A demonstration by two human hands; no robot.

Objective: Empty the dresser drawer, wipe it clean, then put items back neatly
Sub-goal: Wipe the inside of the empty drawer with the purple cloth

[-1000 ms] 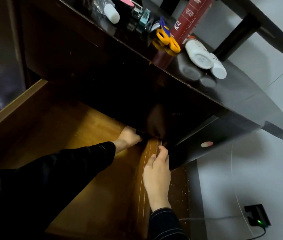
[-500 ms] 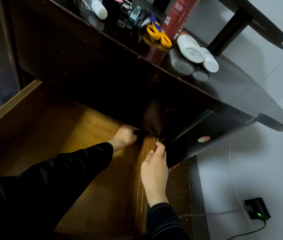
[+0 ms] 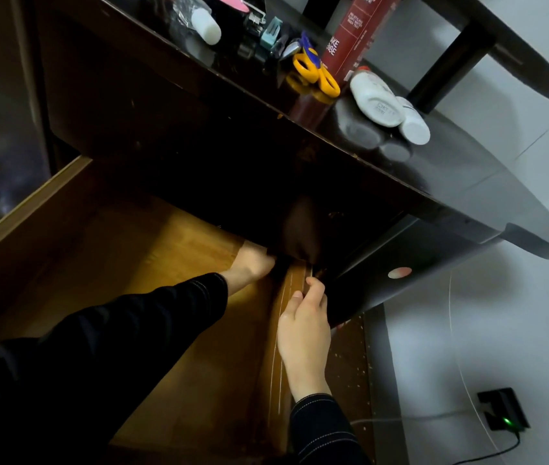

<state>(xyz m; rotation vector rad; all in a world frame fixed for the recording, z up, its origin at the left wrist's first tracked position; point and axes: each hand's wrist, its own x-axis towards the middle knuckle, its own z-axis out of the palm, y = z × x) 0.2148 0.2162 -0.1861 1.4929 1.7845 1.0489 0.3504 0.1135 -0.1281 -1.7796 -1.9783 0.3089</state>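
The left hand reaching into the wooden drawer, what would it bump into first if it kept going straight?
Probably the dark brown cloth bunched at the drawer's far right corner. The left hand already seems to touch it, fingers hidden behind it. Beyond lies only shadow under the dark dresser top, so depth is unclear.

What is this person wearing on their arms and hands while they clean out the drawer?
Both hands are bare: no gloves, and no rings or watch that I can make out. The left hand and the right hand come out of long dark sleeves that reach the wrists. The right cuff shows rows of pale contrast stitching, and the left cuff has a similar stitched edge.
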